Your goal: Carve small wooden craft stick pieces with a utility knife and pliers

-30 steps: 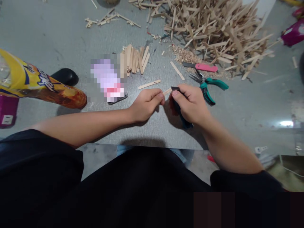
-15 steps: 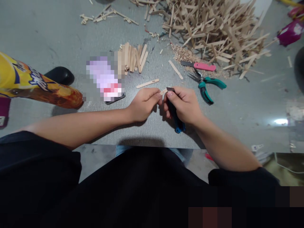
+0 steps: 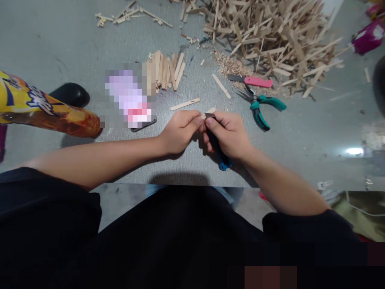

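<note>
My left hand (image 3: 184, 130) pinches one end of a wooden craft stick (image 3: 211, 110), whose free end points right. In my right hand (image 3: 230, 132) is a utility knife (image 3: 217, 148) with a dark body and a blue end, gripped with the thumb near the blade. The blade lies across the stick close to my left fingertips. My fingers hide part of the stick. Just beyond my hands lies another craft stick with a slot (image 3: 185, 104). A plain stick (image 3: 221, 86) rests farther back.
Green-handled pliers (image 3: 260, 108) and a pink-handled blade (image 3: 254, 81) lie to the right, by wood shavings (image 3: 230, 64). Behind is a large heap of sticks (image 3: 270, 36). A small stick pile (image 3: 167, 70), a blurred phone (image 3: 129, 96) and a drink bottle (image 3: 60, 116) are on the left.
My right hand and the knife have moved slightly left, bringing the blade nearer my left fingertips. More of the stick shows beyond the blade. The view has shifted a little.
</note>
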The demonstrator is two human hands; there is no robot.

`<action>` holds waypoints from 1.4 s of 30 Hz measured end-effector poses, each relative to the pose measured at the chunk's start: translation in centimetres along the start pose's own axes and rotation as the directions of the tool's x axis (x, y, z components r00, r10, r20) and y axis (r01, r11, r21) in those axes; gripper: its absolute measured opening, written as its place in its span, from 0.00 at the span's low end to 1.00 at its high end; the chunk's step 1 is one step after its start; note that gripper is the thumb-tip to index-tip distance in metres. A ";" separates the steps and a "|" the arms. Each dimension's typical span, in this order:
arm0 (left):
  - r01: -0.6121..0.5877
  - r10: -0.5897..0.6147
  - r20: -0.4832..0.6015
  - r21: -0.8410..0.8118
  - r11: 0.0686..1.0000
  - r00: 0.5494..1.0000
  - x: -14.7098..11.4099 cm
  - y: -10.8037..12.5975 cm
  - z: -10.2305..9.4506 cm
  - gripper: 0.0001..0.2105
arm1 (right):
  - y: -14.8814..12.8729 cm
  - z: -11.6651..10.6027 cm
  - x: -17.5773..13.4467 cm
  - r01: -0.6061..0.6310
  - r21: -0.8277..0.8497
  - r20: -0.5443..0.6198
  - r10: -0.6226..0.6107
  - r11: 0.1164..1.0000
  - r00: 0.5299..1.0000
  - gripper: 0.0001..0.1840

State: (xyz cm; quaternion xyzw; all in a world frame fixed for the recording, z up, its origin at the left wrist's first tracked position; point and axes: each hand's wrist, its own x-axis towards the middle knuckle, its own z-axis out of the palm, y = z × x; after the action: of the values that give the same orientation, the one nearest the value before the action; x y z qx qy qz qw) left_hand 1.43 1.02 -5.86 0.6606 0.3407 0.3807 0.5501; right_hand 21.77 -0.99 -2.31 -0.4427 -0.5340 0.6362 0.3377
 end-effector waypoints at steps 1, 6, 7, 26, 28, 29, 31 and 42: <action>0.005 -0.005 0.005 -0.008 1.000 1.000 0.0 0.0 0.0 0.30 | 0.0 0.0 0.0 -0.007 -0.010 0.005 0.007 1.000 1.000 0.32; -0.015 0.014 0.009 0.020 1.000 1.000 -0.2 -0.1 0.0 0.30 | -0.1 -0.2 0.1 -0.011 -0.020 0.024 0.012 1.000 1.000 0.32; -0.022 0.022 0.004 0.034 0.999 1.000 -0.2 -0.2 0.0 0.30 | -0.2 -0.3 0.1 -0.014 -0.016 0.031 0.014 1.000 0.999 0.32; -0.014 0.013 0.023 0.055 0.998 1.000 0.2 -0.4 -0.2 0.32 | -0.6 -1.5 0.5 -0.108 -0.001 0.134 0.107 0.994 0.985 0.33; -0.006 0.006 0.018 0.005 1.000 1.000 0.3 -0.4 -0.1 0.32 | -0.4 -1.4 0.5 -0.081 0.014 0.096 0.079 0.997 0.992 0.33; -0.002 0.002 0.016 -0.020 1.000 1.000 0.3 -0.4 -0.1 0.31 | -0.4 -1.2 0.4 -0.070 0.018 0.067 0.069 0.997 0.995 0.33; 0.010 -0.009 0.021 -0.049 0.999 1.000 0.2 -0.4 0.0 0.31 | -0.2 -1.0 0.4 -0.055 0.012 0.029 0.054 0.998 0.998 0.33; -0.021 0.021 0.023 0.006 1.000 1.000 0.2 -0.3 -0.2 0.30 | -0.7 -0.9 0.3 -0.073 -0.053 0.051 0.075 0.996 0.996 0.30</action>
State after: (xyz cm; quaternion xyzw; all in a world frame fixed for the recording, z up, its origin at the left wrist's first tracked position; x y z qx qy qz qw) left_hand 1.35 1.39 -6.14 0.6700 0.3286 0.3780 0.5479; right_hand 22.48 -0.27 -1.76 -0.4535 -0.5421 0.6461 0.2882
